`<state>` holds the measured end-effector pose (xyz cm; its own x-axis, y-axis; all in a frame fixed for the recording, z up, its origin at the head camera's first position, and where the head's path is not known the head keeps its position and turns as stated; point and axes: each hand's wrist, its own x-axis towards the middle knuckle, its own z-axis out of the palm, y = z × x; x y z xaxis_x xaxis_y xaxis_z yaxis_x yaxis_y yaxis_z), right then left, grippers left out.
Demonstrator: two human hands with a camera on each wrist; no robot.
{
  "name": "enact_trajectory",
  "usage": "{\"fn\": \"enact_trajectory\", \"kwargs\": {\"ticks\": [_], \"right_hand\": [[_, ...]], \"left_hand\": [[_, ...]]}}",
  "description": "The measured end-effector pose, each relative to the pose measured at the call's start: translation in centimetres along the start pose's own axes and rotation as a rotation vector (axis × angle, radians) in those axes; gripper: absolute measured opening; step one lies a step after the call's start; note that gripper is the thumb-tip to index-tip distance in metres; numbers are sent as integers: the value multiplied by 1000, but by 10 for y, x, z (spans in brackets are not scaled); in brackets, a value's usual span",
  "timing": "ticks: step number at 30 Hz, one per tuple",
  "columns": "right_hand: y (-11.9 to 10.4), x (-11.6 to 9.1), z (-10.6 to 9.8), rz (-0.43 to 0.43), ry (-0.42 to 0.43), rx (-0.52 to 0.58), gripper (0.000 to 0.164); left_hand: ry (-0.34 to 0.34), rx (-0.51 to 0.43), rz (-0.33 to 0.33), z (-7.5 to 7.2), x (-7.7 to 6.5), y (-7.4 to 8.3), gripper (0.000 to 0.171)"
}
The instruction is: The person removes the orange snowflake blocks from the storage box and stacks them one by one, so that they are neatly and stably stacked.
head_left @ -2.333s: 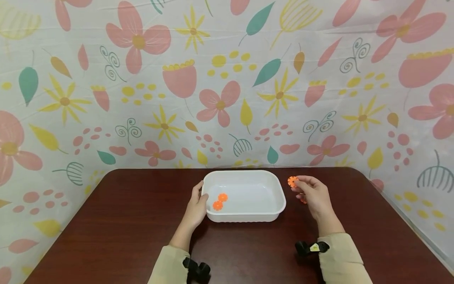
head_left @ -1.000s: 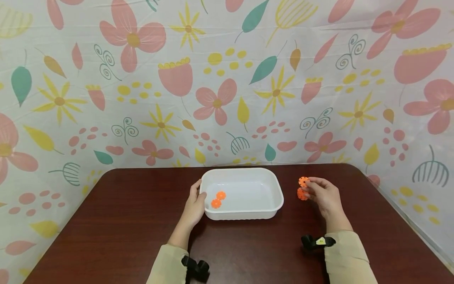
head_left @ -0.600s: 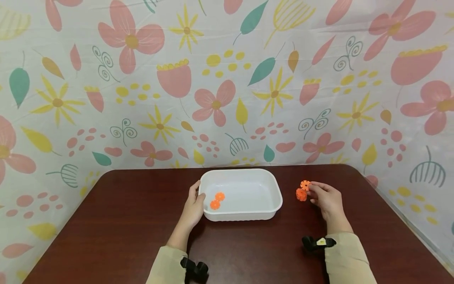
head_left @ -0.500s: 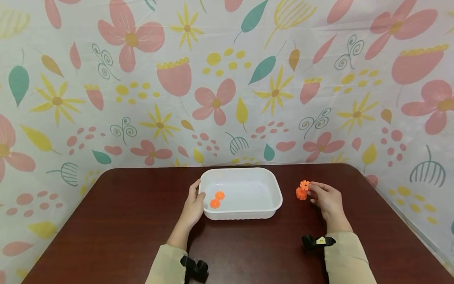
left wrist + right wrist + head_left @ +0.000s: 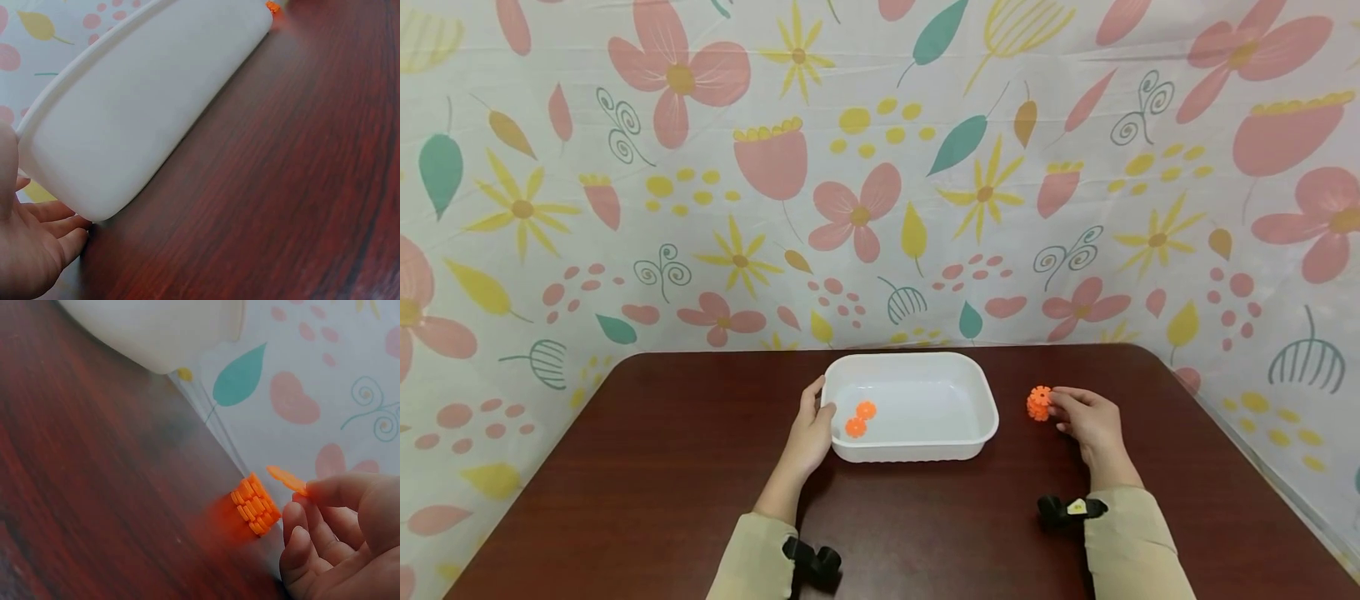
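A white rectangular plastic tray point(image 5: 910, 452) sits on the table, its left end gripped by my left hand point(image 5: 808, 436), thumb at the rim and fingers along the outside. Two orange notched discs point(image 5: 856, 427) lie inside the tray near its left end. To the right of the tray stands a short stack of orange notched discs point(image 5: 255, 507). Just above that stack, my right hand point(image 5: 1093, 425) pinches a single orange disc point(image 5: 286, 480) between thumb and forefinger. In the right wrist view this disc is tilted and slightly apart from the stack.
The dark red-brown table point(image 5: 925, 525) runs back to a floral-patterned cloth point(image 5: 865, 208). Black camera mounts point(image 5: 814, 562) are strapped over both beige sleeves point(image 5: 1131, 533).
The right hand has moved right, away from the tray, and lowered the pinched disc over the stack. My left hand keeps its grip on the tray. The two discs inside stay put.
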<state>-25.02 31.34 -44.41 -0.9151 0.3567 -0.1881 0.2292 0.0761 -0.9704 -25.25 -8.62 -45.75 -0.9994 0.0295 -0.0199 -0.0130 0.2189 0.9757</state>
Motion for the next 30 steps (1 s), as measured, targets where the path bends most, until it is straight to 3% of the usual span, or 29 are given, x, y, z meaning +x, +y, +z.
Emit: {"fn": "enact_trajectory", "kwargs": {"ticks": [10,12,17,26,30], "right_hand": [[1,-1,3,-39,17,-99,43],[1,-1,3,-42,14,-106,44],[0,-1,3,-38,12,-115,44],[0,-2,5,-38,32,-143,44],[0,-2,5,-32,45,-165,41]], "left_hand": [[-13,10,-8,-2,-8,12,52],[-10,8,-5,-2,-2,3,52],[-2,13,9,-1,0,-1,51],[-8,5,8,-1,-1,1,52],[-13,2,-7,-3,-6,12,51]]}}
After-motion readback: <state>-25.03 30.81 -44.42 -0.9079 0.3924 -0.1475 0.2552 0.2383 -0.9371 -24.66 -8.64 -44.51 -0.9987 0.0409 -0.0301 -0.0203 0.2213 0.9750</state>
